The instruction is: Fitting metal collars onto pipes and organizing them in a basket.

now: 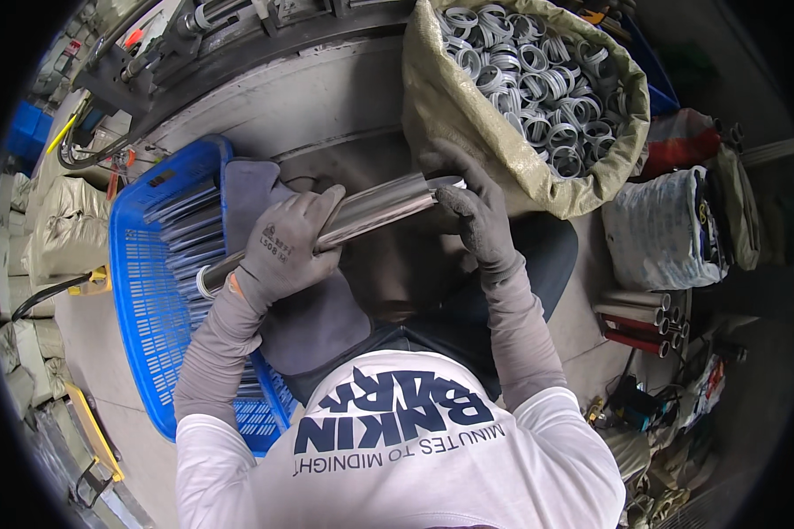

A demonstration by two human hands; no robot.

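A shiny metal tube (378, 210) lies slantwise across my lap, its right end higher. My left hand (284, 240), in a grey glove, is wrapped round its left half. A pale ring (205, 282) sits round the tube's left end, above the blue basket. At the right end, my gloved right hand (478, 207) has thumb and fingers about a whitish ring (447, 182) at the tube's mouth. The fingers partly hide that ring, so I cannot tell how far it sits on the tube.
A blue plastic basket (137, 304) of metal tubes (185, 225) stands at my left. Ahead to the right, a woven sack (454, 123) holds many grey rings (547, 88). A machine rail (238, 57) runs across the far left. More tubes (640, 313) are stacked at right.
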